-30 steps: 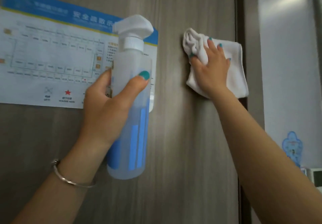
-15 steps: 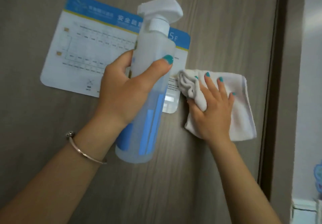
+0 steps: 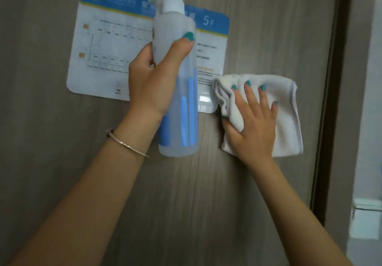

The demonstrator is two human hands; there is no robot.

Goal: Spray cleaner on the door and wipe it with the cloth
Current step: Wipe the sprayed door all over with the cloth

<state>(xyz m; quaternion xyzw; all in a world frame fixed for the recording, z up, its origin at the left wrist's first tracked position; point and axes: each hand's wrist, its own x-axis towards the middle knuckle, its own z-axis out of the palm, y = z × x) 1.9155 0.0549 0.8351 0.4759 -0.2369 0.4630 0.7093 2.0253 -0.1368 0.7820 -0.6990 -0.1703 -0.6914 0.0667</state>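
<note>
A grey-brown wood-grain door (image 3: 206, 193) fills the view. My left hand (image 3: 151, 81) is wrapped around a translucent spray bottle (image 3: 177, 92) with a white trigger head and blue stripes, held upright in front of the door. To its right, my right hand (image 3: 254, 125) lies flat with spread fingers on a folded white cloth (image 3: 287, 121), pressing it against the door. The cloth's left edge touches the lower right corner of a sign.
A white and blue floor-plan sign (image 3: 115, 54) marked 5F is stuck on the door behind the bottle. The dark door frame (image 3: 328, 100) runs down the right side, with a pale wall (image 3: 370, 121) beyond it.
My right hand has slid the cloth down the door from beside the sign's top to its lower corner. The view has shifted so the sign sits further right. The bottle stays held upright.
</note>
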